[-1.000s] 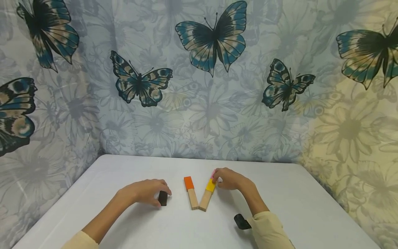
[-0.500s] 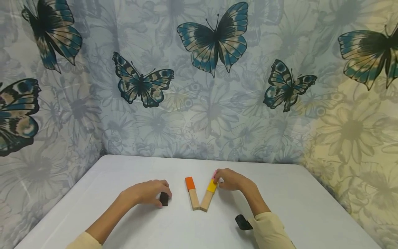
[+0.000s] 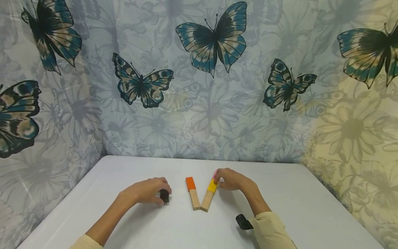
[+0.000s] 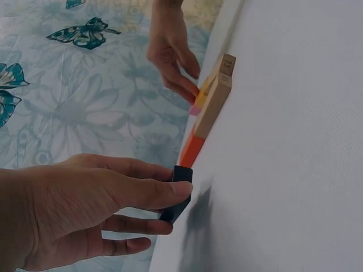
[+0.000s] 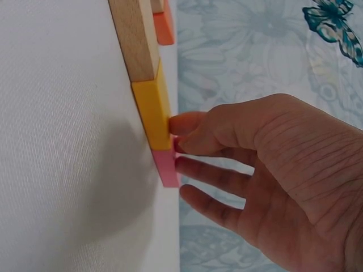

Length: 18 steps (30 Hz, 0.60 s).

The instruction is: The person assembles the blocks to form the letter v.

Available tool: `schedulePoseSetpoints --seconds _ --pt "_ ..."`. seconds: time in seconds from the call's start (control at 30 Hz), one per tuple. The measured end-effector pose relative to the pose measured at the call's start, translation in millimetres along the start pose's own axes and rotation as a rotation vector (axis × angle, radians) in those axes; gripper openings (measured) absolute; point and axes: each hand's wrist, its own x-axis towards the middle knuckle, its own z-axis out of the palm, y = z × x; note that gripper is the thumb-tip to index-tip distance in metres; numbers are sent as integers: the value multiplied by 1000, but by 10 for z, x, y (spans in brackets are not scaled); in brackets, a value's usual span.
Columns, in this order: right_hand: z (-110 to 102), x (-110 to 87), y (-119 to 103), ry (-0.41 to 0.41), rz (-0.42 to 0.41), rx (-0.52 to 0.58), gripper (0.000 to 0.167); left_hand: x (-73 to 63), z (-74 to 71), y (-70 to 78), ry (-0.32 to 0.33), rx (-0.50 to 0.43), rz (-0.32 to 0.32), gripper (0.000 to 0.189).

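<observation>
My left hand (image 3: 147, 191) pinches a small black block (image 4: 177, 209) between thumb and fingers, just left of a V of blocks on the white table. The V's left arm is an orange block (image 3: 190, 183) above a plain wooden block (image 3: 194, 199). Its right arm has another wooden block (image 3: 206, 201), a yellow block (image 5: 152, 113) and a pink block (image 5: 166, 169), end to end. With slightly bent fingers my right hand (image 3: 231, 180) touches the yellow and pink blocks near their join. In the left wrist view its thumb seems apart from them.
A black curved object (image 3: 244, 222) sticks out beside the right sleeve (image 3: 272, 228), over the table. The white tabletop (image 3: 311, 207) ends at a backdrop (image 3: 211, 131) printed with butterflies and flowers.
The left hand has shifted slightly with the black block, which now sits a little farther up in the head view. The right hand and the V of blocks look unchanged.
</observation>
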Motion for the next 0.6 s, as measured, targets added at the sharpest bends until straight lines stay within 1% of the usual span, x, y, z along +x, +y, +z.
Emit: schedulePoseSetpoints --seconds 0.17,0.3,0.43,0.6 --pt "-15 -1 -3 -4 -6 -1 21 46 -17 17 28 -9 7 37" --pt "-14 -7 2 -1 -22 -5 20 129 -4 47 63 -13 10 36" --pt "-7 -10 3 -2 -37 0 21 258 2 96 103 -20 14 35" --pt "8 -9 9 1 -30 8 21 467 -33 150 158 -6 24 33"
